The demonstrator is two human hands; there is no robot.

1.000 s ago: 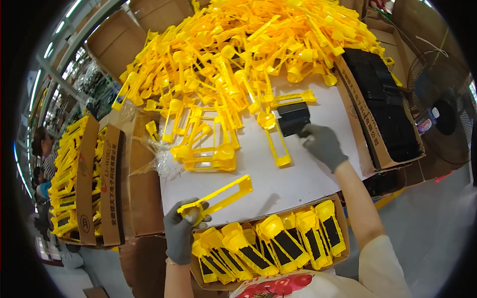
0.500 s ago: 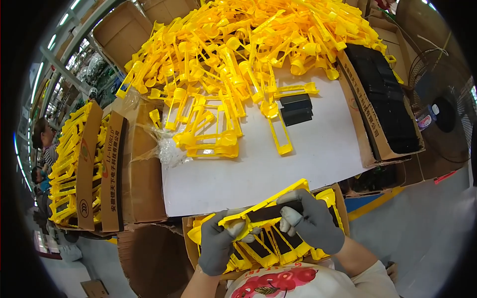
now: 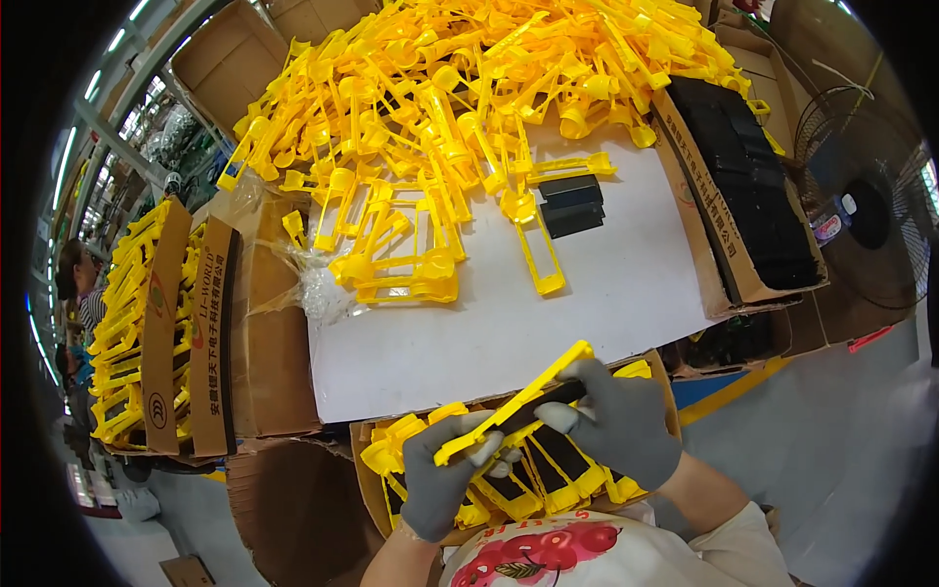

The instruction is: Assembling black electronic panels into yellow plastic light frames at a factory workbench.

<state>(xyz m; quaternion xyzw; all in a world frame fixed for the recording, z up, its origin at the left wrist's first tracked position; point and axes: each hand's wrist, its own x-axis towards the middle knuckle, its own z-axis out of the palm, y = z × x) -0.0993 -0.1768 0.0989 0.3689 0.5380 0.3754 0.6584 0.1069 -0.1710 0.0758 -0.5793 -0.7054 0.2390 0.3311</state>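
Between my hands is a yellow plastic frame point(image 3: 518, 402), tilted up toward the right, with a black rectangular panel point(image 3: 561, 395) along its underside. My left hand point(image 3: 437, 474), in a grey glove with pale fingertips, closes round the frame's lower left end. My right hand point(image 3: 623, 428), gloved alike, grips the upper right end and the panel, its thumb against the panel. Whether the panel sits fully inside the frame I cannot tell. Just below is a cardboard box point(image 3: 668, 387) with several yellow frames point(image 3: 562, 474) with black panels standing in rows.
A large heap of yellow frames point(image 3: 411, 108) covers the back of the white tabletop point(image 3: 626, 284). A few black panels point(image 3: 572, 207) lie beside it. Right stands a carton of black panels point(image 3: 748, 186), with a fan point(image 3: 871, 205) beyond. A carton of yellow frames point(image 3: 127, 342) stands left.
The held frame has turned more edge-on and steeper, its left end lower relative to its right. Both hands keep their hold. The whole view has shifted slightly.
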